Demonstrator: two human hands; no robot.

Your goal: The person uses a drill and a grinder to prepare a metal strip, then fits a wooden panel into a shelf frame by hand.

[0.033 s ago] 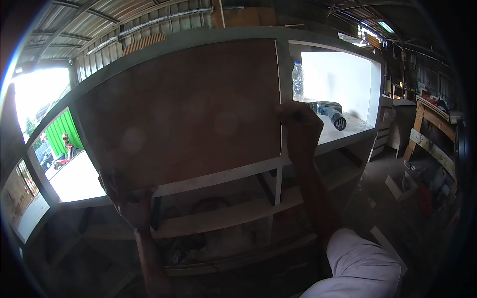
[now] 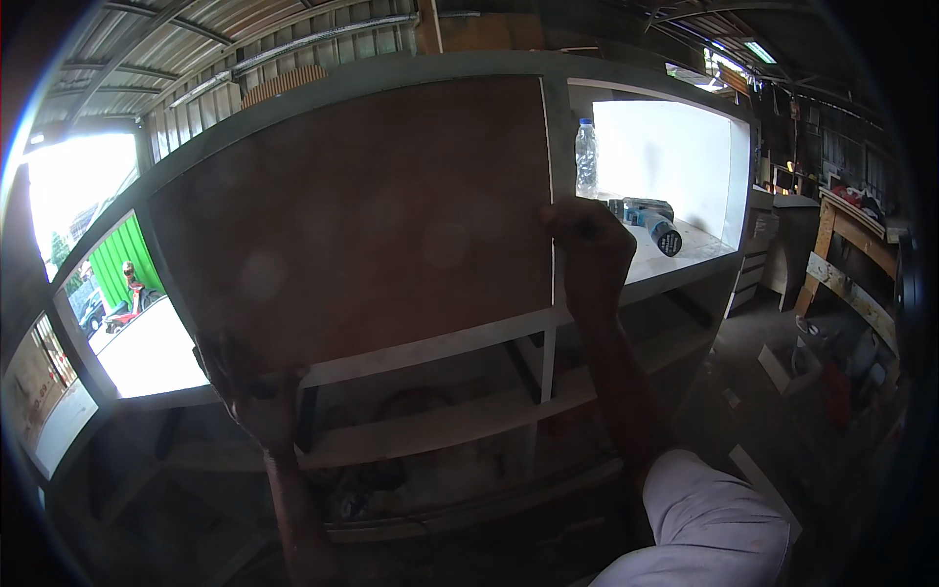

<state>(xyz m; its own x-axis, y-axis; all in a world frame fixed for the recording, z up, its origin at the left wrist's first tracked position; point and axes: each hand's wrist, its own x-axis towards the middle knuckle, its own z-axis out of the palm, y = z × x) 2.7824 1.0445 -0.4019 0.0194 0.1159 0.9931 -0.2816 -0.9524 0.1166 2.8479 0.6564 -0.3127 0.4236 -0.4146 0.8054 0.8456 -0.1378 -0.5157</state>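
A large flat brown panel (image 2: 372, 225) fills an opening in a long pale frame (image 2: 469, 338), with a thin light strip down its right edge. My right hand (image 2: 592, 245) is closed at that edge, thumb and fingers bent on it. At the lower left corner, my left hand (image 2: 256, 401) grips the panel and the frame's lower rail, thumb apart from the fingers. Deep shade partly hides its fingertips. Beyond my right hand, inside a bright white compartment (image 2: 675, 147), lie a blue-and-black cordless power tool (image 2: 650, 220) and a clear plastic bottle (image 2: 586, 161) with a blue cap.
Open compartments continue at left, where a red motorbike (image 2: 132, 303) shows outside before a green fence (image 2: 125, 254). Under the frame runs a dim lower shelf rail (image 2: 440, 430). On the right stand a wooden workbench (image 2: 856, 240) and scattered offcuts (image 2: 768, 372) on the floor.
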